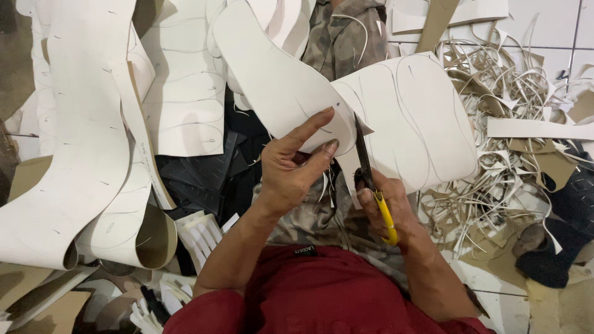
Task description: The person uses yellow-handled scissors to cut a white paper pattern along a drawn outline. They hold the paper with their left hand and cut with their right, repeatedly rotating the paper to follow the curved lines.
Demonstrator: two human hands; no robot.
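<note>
White sheet (408, 117) with pencilled curves, pinched by left hand (291, 167), right hand (387, 207) gripping yellow-handled scissors (371, 179)

Left hand (291, 164) pinching, right hand (387, 207) clenched

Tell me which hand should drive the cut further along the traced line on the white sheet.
Right hand: it already grips the scissors, blades at the white sheet. Left hand steadies the cut piece.

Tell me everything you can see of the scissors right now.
The scissors have dark metal blades and yellow handle loops. The right hand grips the handles, blades pointing up and away, partly open and biting into the white sheet along a drawn curve. The left hand holds the sheet's cut flap just beside the blades.
</note>
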